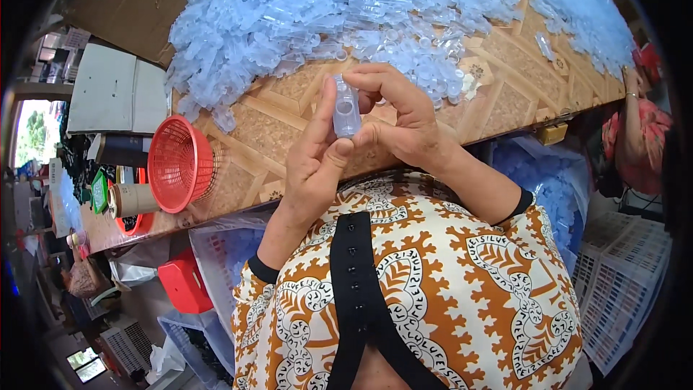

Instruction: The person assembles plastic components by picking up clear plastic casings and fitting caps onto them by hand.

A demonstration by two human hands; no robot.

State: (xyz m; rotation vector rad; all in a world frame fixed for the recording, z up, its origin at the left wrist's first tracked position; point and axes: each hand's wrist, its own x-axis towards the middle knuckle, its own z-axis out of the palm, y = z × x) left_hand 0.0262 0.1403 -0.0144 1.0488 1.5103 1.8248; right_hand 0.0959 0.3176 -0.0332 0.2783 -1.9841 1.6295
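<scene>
Between my two hands, just over the table's near edge, is a small clear plastic tube-like piece with a round opening in its side. My left hand grips it from the left, thumb near its lower end. From the right, my right hand pinches it with the forefinger at its top and the thumb low on its side. A big heap of similar clear plastic pieces covers the far part of the table. Small clear rings and caps lie at the heap's near edge, beyond my right hand.
The wood-patterned table runs across in front of me. On its left stand a red plastic basket, a beige cylinder and a grey-white box. Bags of clear pieces hang below the edge. Another person's arm shows at right.
</scene>
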